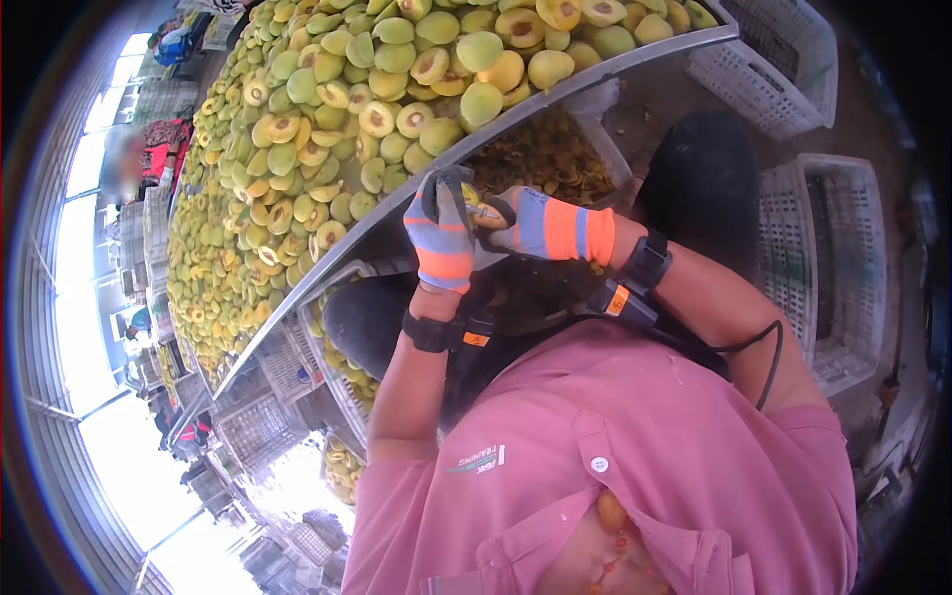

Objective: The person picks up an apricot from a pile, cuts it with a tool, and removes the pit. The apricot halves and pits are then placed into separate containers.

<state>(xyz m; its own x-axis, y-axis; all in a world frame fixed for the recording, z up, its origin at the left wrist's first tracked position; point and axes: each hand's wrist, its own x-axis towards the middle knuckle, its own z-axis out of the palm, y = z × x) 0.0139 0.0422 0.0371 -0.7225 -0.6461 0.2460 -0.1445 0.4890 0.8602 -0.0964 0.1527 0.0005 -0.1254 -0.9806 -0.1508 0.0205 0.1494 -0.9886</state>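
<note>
My left hand [440, 236], in a grey, blue and orange work glove, is raised with its fingers curled around a yellow-green piece of fruit [470, 194]. From the right, my right hand [535, 224], in a matching glove, meets it with closed fingers. An orange-brown thing [486, 212] shows at the right fingertips, against the fruit; I cannot tell what it is. Just beyond both hands runs the metal rim [397, 197] of a large table heaped with halved yellow-green stone fruit [327, 129], several showing brown hollows.
Below the hands, between my knees, a crate [607, 149] holds brown pits or scraps. White plastic crates [843, 268] stand at the right, with another crate [769, 64] farther up. More fruit [342, 466] lies in crates at lower left. A person in red [164, 149] is across the table.
</note>
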